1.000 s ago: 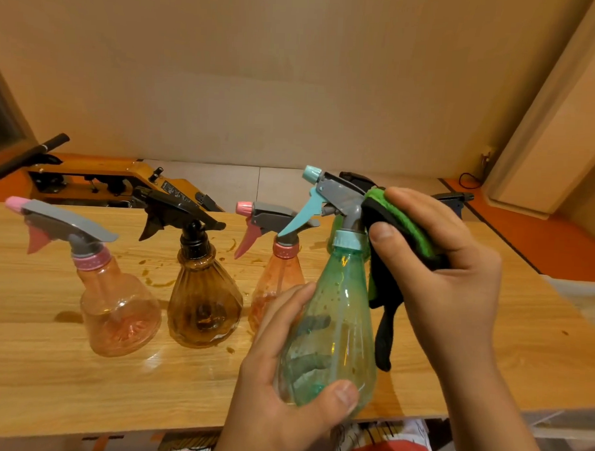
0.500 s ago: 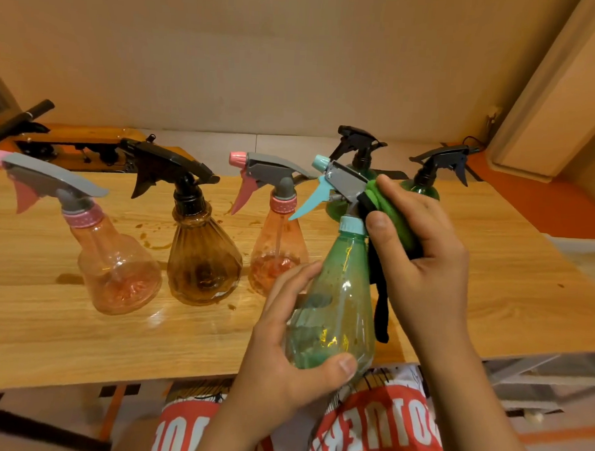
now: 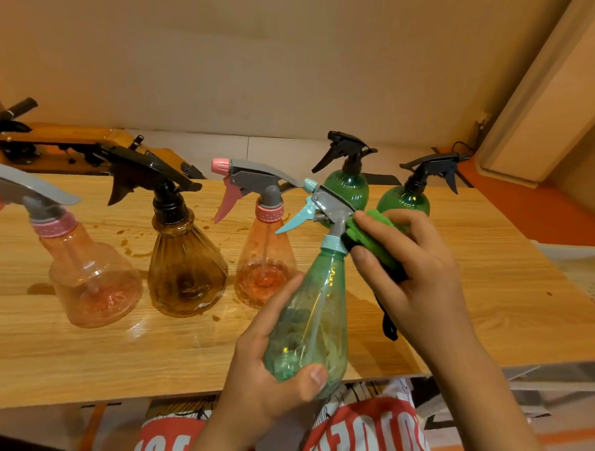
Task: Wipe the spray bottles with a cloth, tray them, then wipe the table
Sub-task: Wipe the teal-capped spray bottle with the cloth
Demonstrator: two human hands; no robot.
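head view: teal spray bottle (image 3: 311, 314) is clear ribbed plastic, cone-shaped, wide at the base and narrow at the neck. it has a light blue collar, a grey pump head, a light blue trigger and nozzle, a dip tube visible inside, and smudges on the wall. it is held tilted above the near table edge, base toward the person and head leaning away and left.

left hand (image 3: 265, 387) grips the base, thumb across the near side and fingers wrapped round the far side. right hand (image 3: 413, 281) pinches a folded cloth (image 3: 374, 235), fuzzy green outside and black inside, and presses it to the neck just right of the collar and pump stem. a black strip of the cloth hangs below that hand. the hands are apart, 1 at each end of the bottle.

table (image 3: 492, 268) is light wood-grain laminate with brown drips and spots (image 3: 128, 245) near the middle. 5 other bottles stand upright on it:
- pink clear bottle (image 3: 92, 284), far left, grey head
- amber faceted bottle (image 3: 185, 268), black head
- second pink bottle (image 3: 264, 261), grey head with pink trigger, just beyond the left hand's fingers
- 2 dark green round bottles (image 3: 347, 190) (image 3: 404, 201) at the back, black heads, behind the cloth hand

red and white printed fabric (image 3: 348, 439) shows below the table edge.
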